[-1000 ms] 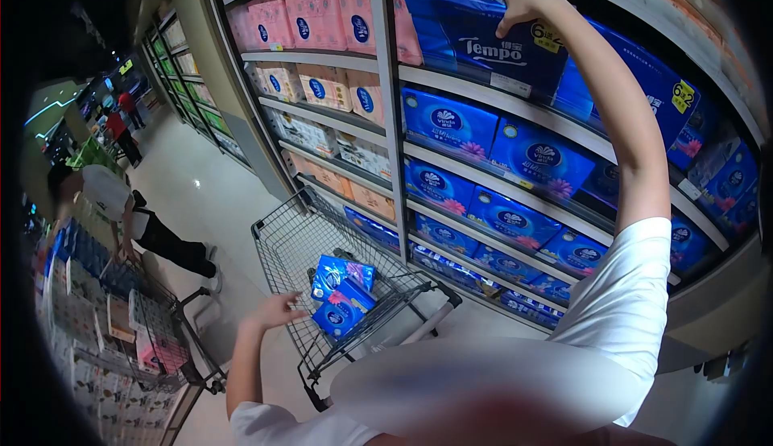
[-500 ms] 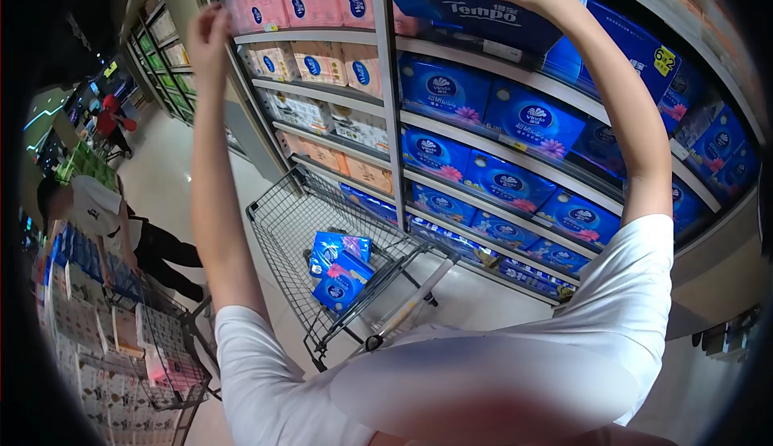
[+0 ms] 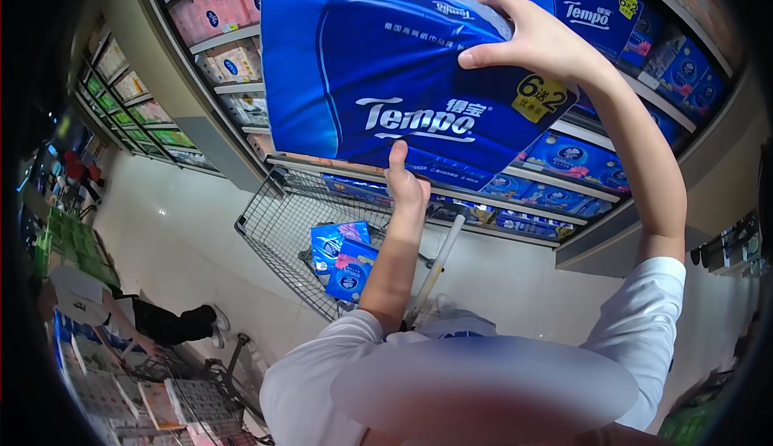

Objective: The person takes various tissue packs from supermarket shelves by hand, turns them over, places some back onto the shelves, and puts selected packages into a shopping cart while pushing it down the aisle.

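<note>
A large blue Tempo tissue pack in clear wrap fills the upper middle of the head view, held up in front of the shelves. My right hand grips its upper right side, thumb on the front face and fingers over the top. Under the lower edge, my left hand supports it with the thumb pressed on the front; its other fingers are hidden. Below the pack stands a wire shopping cart, where two blue Vinda tissue packs lie overlapping.
Store shelves hold more blue Tempo packs, blue Vinda packs and pink tissue packs. At lower left, another person in a white top stands by a second cart and stacked goods. Tiled floor lies between.
The Tempo pack has come off the upper shelf area, lower and nearer to me. My left hand has moved from the upper left to beneath it. My right hand still grips it.
</note>
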Tool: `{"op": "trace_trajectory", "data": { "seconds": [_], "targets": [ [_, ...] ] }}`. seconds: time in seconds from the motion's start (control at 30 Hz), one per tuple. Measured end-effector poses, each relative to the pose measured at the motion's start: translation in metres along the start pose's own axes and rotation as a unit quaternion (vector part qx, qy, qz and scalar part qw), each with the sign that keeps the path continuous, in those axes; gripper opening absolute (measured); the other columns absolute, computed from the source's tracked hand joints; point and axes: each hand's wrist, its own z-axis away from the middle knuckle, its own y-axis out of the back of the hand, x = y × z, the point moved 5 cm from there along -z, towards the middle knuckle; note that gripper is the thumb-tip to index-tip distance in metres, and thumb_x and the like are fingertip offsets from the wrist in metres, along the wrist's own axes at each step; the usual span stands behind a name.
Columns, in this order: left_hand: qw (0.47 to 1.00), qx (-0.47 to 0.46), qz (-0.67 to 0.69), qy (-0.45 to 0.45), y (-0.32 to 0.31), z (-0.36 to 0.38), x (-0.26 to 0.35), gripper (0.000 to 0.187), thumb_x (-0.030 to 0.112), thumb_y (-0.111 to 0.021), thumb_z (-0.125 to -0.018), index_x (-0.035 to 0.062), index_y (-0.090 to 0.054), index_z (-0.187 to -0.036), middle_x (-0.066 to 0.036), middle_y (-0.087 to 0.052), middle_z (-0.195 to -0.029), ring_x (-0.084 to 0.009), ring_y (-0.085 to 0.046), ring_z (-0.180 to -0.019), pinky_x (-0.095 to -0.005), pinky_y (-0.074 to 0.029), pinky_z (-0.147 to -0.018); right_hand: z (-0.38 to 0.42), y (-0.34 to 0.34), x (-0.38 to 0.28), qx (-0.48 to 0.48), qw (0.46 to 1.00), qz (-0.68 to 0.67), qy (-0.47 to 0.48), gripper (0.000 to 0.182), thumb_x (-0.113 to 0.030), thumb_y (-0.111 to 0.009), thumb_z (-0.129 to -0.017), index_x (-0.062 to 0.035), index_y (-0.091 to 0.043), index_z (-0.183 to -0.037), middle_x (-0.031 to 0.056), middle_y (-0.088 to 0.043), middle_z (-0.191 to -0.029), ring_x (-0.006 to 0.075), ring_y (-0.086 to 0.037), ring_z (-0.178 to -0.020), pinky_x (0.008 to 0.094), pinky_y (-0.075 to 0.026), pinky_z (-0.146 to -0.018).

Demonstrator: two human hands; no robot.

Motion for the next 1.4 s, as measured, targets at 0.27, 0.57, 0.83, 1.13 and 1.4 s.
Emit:
{"op": "trace_trajectory", "data": {
  "seconds": [0.27,0.57,0.83,1.13,1.4],
  "targets": [
    [0.993,0.069,0.060,0.073,-0.026,0.042,-0.023,0.060,0.049,-0.050,-0.092,0.0027,-0.044,-0.129,-0.011,-0.054,-0.123,-0.0254,-0.054,-0.112,-0.0386,-0.045,-0.094,0.114,0.051,0.100,0.332,0.899,-0.287,0.003,0.063,-0.046,-0.049,-0.093,-0.0077,-0.034,-0.141,0.0204,-0.047,-0.133,0.0271,-0.053,-0.117,0.0415,-0.045,-0.095],
    [0.999,0.021,0.038,0.016,-0.067,0.024,-0.086,0.061,0.051,-0.046,-0.093,0.0026,-0.043,-0.131,-0.011,-0.053,-0.124,-0.0239,-0.052,-0.114,-0.0371,-0.043,-0.095,0.177,-0.103,0.166,0.343,0.807,-0.473,-0.086,0.096,-0.017,-0.076,-0.067,-0.0039,-0.021,-0.144,0.0140,-0.039,-0.136,0.0248,-0.038,-0.125,0.0351,-0.028,-0.106],
    [0.971,-0.042,-0.204,-0.121,-0.067,-0.077,0.028,0.056,0.035,-0.059,-0.091,0.0063,-0.035,-0.133,-0.008,-0.052,-0.121,-0.0227,-0.053,-0.109,-0.0331,-0.045,-0.090,0.142,0.061,0.198,0.346,0.750,-0.563,0.024,0.044,-0.016,-0.062,-0.081,-0.0024,-0.048,-0.121,0.0116,-0.061,-0.102,0.0192,-0.063,-0.088,0.0309,-0.053,-0.075],
    [0.967,-0.112,-0.224,0.042,-0.061,-0.115,-0.056,0.041,0.029,-0.058,-0.091,0.0063,-0.047,-0.123,-0.006,-0.058,-0.111,-0.0176,-0.060,-0.097,-0.0335,-0.051,-0.081,0.150,0.020,0.287,0.329,0.732,-0.588,-0.103,0.044,-0.028,-0.063,-0.084,0.0001,-0.055,-0.116,0.0136,-0.064,-0.104,0.0211,-0.063,-0.091,0.0319,-0.051,-0.083],
    [0.960,-0.160,-0.230,0.008,-0.081,-0.063,-0.034,0.058,0.024,-0.062,-0.089,0.0010,-0.038,-0.136,-0.012,-0.052,-0.127,-0.0211,-0.050,-0.116,-0.0337,-0.038,-0.100,0.202,0.008,0.269,0.373,0.697,-0.597,-0.140,0.053,-0.037,-0.056,-0.089,0.0001,-0.047,-0.126,0.0144,-0.059,-0.116,0.0230,-0.060,-0.102,0.0360,-0.049,-0.090]
  ]
}}
